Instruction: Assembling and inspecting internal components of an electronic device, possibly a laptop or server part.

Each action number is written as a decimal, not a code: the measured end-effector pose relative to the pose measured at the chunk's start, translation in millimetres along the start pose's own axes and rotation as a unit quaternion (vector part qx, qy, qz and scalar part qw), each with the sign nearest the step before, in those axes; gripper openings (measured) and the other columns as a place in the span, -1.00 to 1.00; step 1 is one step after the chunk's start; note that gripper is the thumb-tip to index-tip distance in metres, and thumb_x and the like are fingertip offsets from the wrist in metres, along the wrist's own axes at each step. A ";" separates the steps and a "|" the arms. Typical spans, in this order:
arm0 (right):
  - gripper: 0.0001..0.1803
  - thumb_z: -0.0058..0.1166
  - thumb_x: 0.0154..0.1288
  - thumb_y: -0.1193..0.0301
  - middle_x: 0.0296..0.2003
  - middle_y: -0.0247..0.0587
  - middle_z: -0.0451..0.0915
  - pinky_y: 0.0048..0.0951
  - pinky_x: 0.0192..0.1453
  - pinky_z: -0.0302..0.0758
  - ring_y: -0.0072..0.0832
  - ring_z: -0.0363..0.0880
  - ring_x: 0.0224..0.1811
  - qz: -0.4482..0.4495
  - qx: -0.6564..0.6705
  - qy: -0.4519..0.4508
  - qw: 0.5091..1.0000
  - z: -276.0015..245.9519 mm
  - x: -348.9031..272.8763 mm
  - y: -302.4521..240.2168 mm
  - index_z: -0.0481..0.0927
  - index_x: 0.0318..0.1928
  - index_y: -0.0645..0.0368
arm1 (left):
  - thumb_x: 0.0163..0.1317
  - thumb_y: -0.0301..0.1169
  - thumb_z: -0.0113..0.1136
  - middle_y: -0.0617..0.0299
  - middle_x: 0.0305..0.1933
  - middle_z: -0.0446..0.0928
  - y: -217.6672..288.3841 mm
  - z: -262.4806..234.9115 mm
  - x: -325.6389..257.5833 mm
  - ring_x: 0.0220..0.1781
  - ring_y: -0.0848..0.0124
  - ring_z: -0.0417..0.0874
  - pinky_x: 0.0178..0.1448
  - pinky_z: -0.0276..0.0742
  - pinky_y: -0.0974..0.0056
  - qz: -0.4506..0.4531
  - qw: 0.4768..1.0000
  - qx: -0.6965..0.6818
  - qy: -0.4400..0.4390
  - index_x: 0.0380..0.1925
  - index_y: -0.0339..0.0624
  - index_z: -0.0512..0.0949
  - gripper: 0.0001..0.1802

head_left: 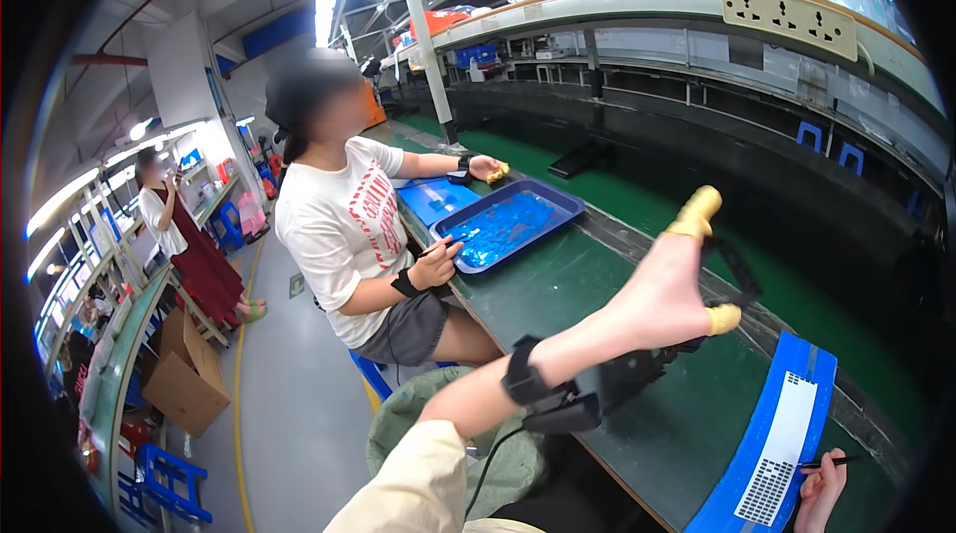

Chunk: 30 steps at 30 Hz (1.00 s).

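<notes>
My left hand (662, 284) is stretched out over the green bench, its thumb and fingers spread apart with yellow finger covers on the tips. No object shows in its grasp. A black band circles that wrist. Down at the lower right, my right hand (822, 493) grips a thin black pointed tool (835, 462), tweezers or a pen; which one I cannot tell. It rests beside a blue board (820, 374) bearing a white sheet (792, 424) with rows of small black pieces on its nearer part.
A seated co-worker (334, 214) on the left works at a dark blue tray (569, 203) of shiny blue pieces. Another blue board (433, 197) lies by that tray. The green bench (538, 314) borders a dark strip; a shelf with a socket strip (789, 20) runs above.
</notes>
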State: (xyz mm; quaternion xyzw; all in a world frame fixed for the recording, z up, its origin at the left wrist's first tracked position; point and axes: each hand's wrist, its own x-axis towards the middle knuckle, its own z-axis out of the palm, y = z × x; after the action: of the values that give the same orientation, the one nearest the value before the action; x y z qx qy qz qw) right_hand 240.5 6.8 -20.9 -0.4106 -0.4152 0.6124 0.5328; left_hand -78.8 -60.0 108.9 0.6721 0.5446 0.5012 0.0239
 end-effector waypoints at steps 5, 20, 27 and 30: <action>-0.91 -0.08 0.05 0.52 -0.73 -0.46 0.20 -0.73 -0.71 0.04 -0.71 0.13 -0.76 -0.005 -0.006 -0.022 1.000 -0.9 -2.8 -1.3 0.36 -0.36 0.19 | -0.36 -0.31 0.21 -0.23 -0.26 0.32 -33.0 66.9 3.6 -0.13 0.02 0.33 -0.10 0.31 0.19 -0.136 0.938 0.202 -0.245 0.03 -0.51 -0.11 -0.03; -0.87 -0.16 0.09 0.40 -0.70 -0.33 0.33 -0.81 -0.80 0.02 -0.76 0.17 -0.83 -0.044 -0.051 -0.036 0.997 -18.2 9.9 18.1 0.24 -0.34 0.10 | -0.21 0.03 0.08 -0.35 0.03 0.01 -38.5 17.7 -96.9 0.02 -0.08 0.18 -0.02 0.10 -0.08 -0.073 0.866 0.383 -0.314 0.10 -0.32 -0.24 0.03; -0.88 -0.17 0.06 0.45 -0.68 -0.31 0.33 -0.80 -0.80 0.06 -0.74 0.19 -0.83 -0.026 -0.043 -0.037 0.998 -11.4 7.6 10.3 0.19 -0.40 0.13 | -0.15 -0.10 0.10 -0.30 -0.05 0.10 -47.8 -10.4 -113.2 -0.05 -0.05 0.22 0.01 0.18 0.12 -0.153 0.894 0.290 -0.304 0.08 -0.39 -0.24 -0.03; -0.84 -0.13 0.03 0.49 -0.70 -0.22 0.37 -0.76 -0.82 0.06 -0.69 0.20 -0.86 -0.016 -0.034 -0.027 0.999 -11.1 6.4 7.9 0.18 -0.38 0.15 | -0.15 -0.07 0.08 -0.24 -0.10 0.14 -67.7 10.5 -76.7 -0.06 -0.03 0.20 0.01 0.19 0.13 -0.149 0.915 0.321 -0.193 0.09 -0.36 -0.25 -0.03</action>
State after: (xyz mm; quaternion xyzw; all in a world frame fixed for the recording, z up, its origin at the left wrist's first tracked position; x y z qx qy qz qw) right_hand 248.0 13.3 -32.3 -0.4048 -0.4566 0.6003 0.5170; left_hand -112.0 -85.1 14.9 0.6385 0.7547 0.1502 -0.0142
